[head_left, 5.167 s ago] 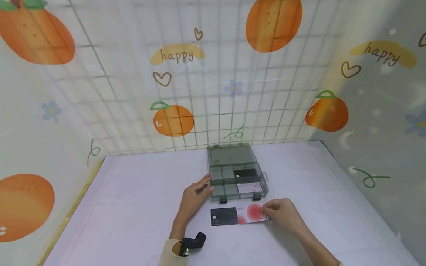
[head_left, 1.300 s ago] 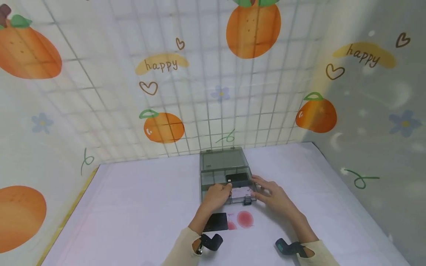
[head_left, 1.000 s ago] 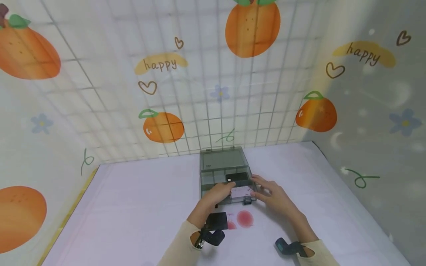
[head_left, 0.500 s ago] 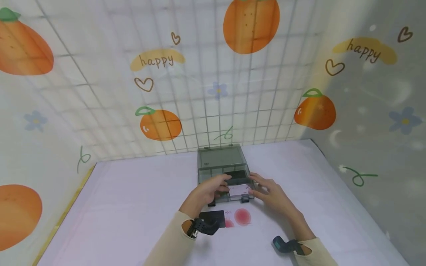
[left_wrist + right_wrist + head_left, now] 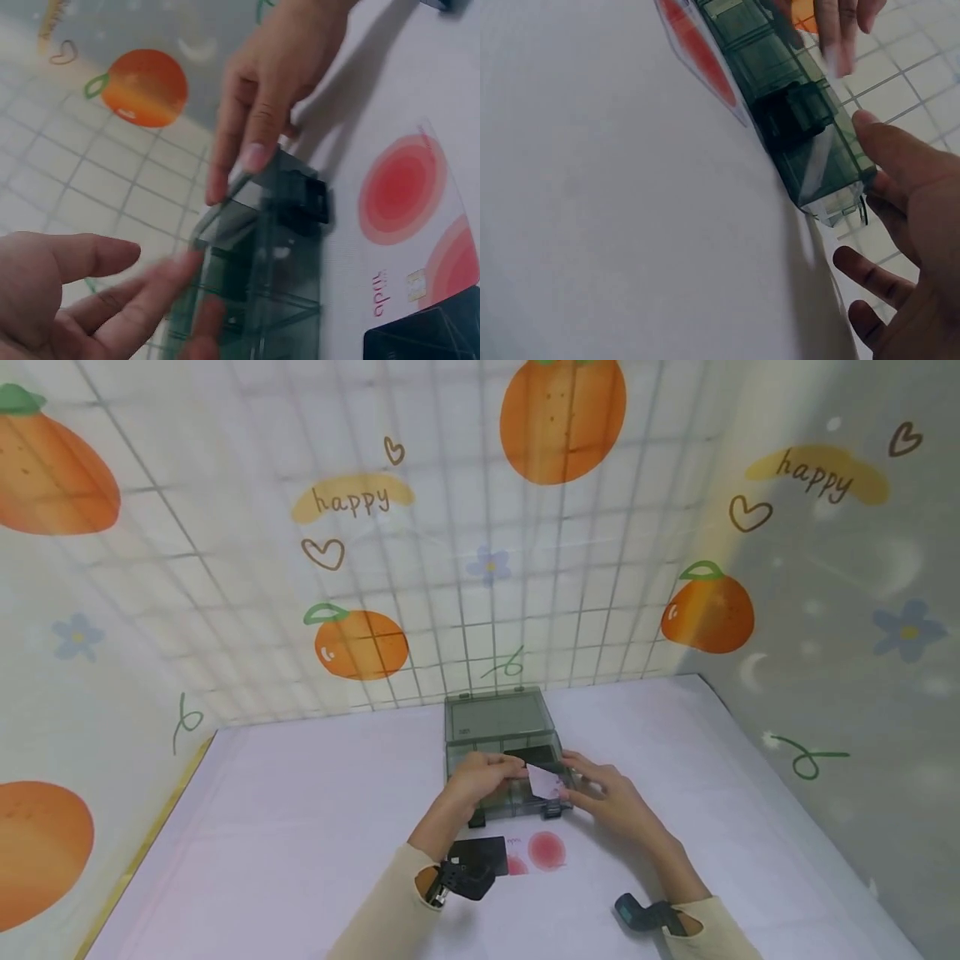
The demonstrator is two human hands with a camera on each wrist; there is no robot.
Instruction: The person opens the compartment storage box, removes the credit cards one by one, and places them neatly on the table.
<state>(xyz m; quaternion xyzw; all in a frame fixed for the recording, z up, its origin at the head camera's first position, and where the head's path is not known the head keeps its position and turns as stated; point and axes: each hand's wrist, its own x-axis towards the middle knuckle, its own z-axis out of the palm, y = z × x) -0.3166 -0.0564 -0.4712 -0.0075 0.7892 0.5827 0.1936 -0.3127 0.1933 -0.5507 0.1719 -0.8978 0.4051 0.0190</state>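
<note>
Half a second ago the pale card [image 5: 543,782] lay flat in the front right compartment; now it is tilted up there between your two hands. Its upper corner is at your left hand's [image 5: 472,779] fingertips, and its right end is by your right thumb. Your left fingers are extended with the thumb parted from them, and you can't tell from these blurred views whether they hold the card. Your right hand [image 5: 618,797] has loosely spread fingers resting along the right rim of the box [image 5: 517,808], with no grip on the card showing.

The box is smoky green see-through plastic, rectangular, divided by thin walls, with dark chunky latches [image 5: 791,112] in front. Its lid [image 5: 498,714] lies open beyond your fingers. Just past your left fingertips, a black card [image 5: 531,753] sits in the rear compartment.

Nearer you than your fingers, a smooth dark card [image 5: 486,850] and a pink card [image 5: 546,851] with red circles lie on the counter [image 5: 300,852]. Their small print is unreadable; "happy" reads clearly on the fruit-patterned cloth [image 5: 427,560] beyond your fingers.
</note>
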